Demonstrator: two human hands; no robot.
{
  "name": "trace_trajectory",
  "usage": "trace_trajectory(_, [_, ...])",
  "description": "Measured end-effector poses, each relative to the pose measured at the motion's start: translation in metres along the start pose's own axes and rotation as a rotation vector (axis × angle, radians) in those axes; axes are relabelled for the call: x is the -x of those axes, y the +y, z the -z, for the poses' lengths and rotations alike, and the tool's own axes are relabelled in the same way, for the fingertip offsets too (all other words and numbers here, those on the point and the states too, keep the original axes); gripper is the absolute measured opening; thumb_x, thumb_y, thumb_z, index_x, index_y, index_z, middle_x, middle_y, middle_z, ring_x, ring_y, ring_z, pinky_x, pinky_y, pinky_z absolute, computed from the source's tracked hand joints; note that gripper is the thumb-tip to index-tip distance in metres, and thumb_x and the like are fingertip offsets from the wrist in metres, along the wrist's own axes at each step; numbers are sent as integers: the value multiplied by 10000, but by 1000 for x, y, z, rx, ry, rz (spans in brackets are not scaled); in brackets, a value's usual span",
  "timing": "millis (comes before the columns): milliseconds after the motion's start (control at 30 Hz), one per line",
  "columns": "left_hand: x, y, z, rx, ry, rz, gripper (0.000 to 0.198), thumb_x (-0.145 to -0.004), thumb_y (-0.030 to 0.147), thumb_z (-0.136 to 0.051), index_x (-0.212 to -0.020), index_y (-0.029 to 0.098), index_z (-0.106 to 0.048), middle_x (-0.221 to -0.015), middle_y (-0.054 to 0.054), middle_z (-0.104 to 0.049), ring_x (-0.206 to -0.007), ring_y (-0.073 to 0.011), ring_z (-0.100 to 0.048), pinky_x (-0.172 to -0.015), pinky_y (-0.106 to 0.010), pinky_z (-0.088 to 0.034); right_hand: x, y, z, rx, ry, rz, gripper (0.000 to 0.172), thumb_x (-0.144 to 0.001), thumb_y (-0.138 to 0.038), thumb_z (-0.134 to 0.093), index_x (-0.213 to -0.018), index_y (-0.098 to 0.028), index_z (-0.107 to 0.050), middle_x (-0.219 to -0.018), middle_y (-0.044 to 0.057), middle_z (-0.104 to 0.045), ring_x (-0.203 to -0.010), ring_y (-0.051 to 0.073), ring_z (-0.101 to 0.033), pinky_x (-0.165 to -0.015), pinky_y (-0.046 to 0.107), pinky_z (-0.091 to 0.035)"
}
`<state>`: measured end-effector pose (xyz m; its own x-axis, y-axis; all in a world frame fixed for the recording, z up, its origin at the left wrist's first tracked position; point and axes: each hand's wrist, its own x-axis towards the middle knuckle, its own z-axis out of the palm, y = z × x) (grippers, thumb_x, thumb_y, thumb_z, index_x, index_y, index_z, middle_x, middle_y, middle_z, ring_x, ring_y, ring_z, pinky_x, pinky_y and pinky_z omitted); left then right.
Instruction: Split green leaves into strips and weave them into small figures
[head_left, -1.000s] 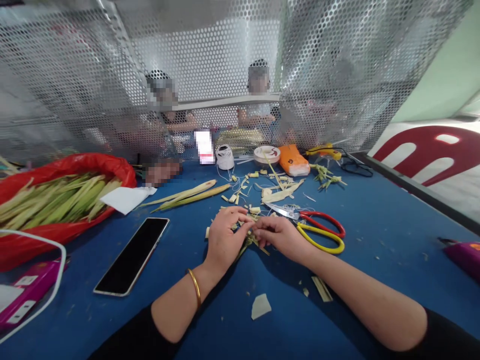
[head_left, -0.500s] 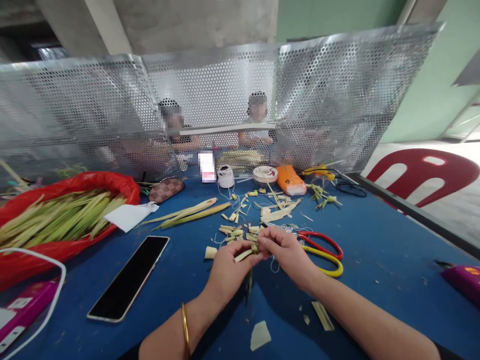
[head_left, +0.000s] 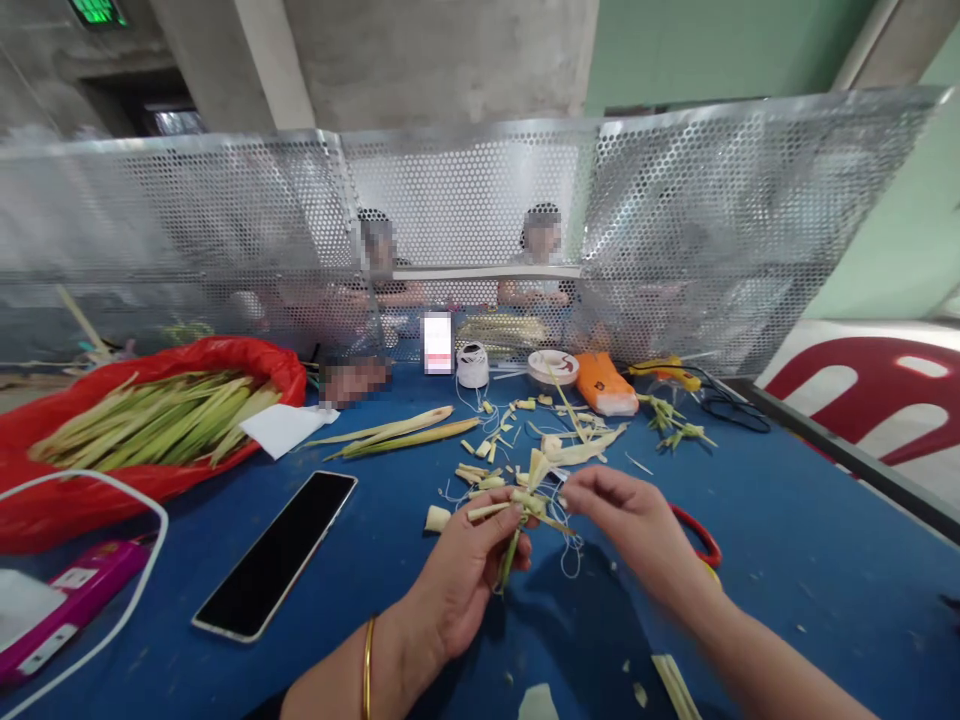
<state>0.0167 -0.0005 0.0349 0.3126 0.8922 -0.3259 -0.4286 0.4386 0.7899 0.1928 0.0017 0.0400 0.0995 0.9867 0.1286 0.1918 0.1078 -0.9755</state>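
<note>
My left hand (head_left: pixel 469 565) pinches a small figure of pale green leaf strips (head_left: pixel 531 500), tied together with ends sticking out several ways. A green stalk hangs below it. White thread (head_left: pixel 574 555) dangles beside the figure. Just to its right is my right hand (head_left: pixel 630 515), apart from the figure, thumb and fingertips pinched together. Whatever lies between them is too small to make out. Behind that wrist, scissors with a red handle (head_left: pixel 705 535) are mostly hidden. Leaf scraps (head_left: pixel 480 475) and a split pale husk (head_left: pixel 585 447) lie beyond the hands.
At left are a red bag (head_left: pixel 289 365) of long leaves, a black-screened phone (head_left: pixel 277 555) and a purple power strip (head_left: pixel 82 595) with a white cable. A thread spool (head_left: pixel 472 366), tape roll (head_left: pixel 553 370) and orange packet (head_left: pixel 606 383) stand before a perforated metal screen (head_left: pixel 465 190); people sit behind it.
My right hand has drawn away from the left, to the right, and the leaf figure now shows more fully in my left hand. The whole view has shifted slightly.
</note>
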Motion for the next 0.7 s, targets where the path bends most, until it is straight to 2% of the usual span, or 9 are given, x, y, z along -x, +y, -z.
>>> trace_trajectory(67, [0, -1, -1, 25, 27, 6, 342, -642, 287, -816, -921, 172, -656, -727, 6, -647, -570, -77, -574, -549, -195, -474, 8, -1, -9, 94, -57, 52, 197, -694, -400, -696, -654, -214, -647, -658, 11, -630, -659, 187, -557, -649, 319, -461])
trace_trajectory(200, [1, -4, -2, 60, 65, 37, 348, -614, 317, -830, -875, 160, -664, -641, 15, -615, -543, -86, -559, -519, -202, -468, 18, 4, -23, 147, 34, 102, 176, -690, -378, -695, -686, -225, -609, -680, 17, -628, -688, 204, -570, -662, 331, -470])
trace_trajectory(267, [1, -7, -3, 42, 49, 36, 354, -612, 328, -832, -876, 156, -670, -630, 14, -605, -543, -87, -554, -516, -203, -467, 19, 6, -25, 113, 29, 92, 173, -701, -377, -686, -706, -223, -609, -690, 20, -638, -688, 202, -579, -662, 325, -476])
trace_trajectory(367, [2, -9, -4, -1, 21, 12, 372, -624, 343, -826, -907, 159, -670, -642, 16, -601, -548, -85, -551, -519, -202, -465, 19, 6, -25, 55, -21, 50, 202, -743, -410, -648, -684, -218, -626, -669, 20, -648, -656, 191, -577, -644, 313, -477])
trace_trajectory(467, [2, -9, -5, -48, 32, -19, 367, -612, 335, -830, -878, 154, -655, -645, 14, -610, -530, -86, -552, -528, -210, -469, 19, 6, -22, 99, -2, 36, 229, -757, -414, -631, -646, -214, -631, -660, 23, -646, -645, 189, -562, -607, 302, -451])
trace_trajectory(567, [2, -6, -4, -109, 17, -35, 340, -596, 318, -836, -810, 146, -635, -670, 4, -635, -517, -86, -568, -549, -213, -473, 20, 6, -19, 189, -10, 85, 230, -777, -389, -613, -630, -212, -622, -642, 16, -623, -630, 180, -538, -586, 293, -418])
trace_trajectory(700, [1, -4, -1, -184, 1, -12, 313, -616, 333, -823, -747, 137, -618, -635, 5, -627, -504, -92, -588, -550, -211, -479, 18, 4, -15, 265, -110, 134, 201, -790, -340, -604, -640, -209, -626, -629, 4, -610, -621, 166, -530, -584, 285, -395])
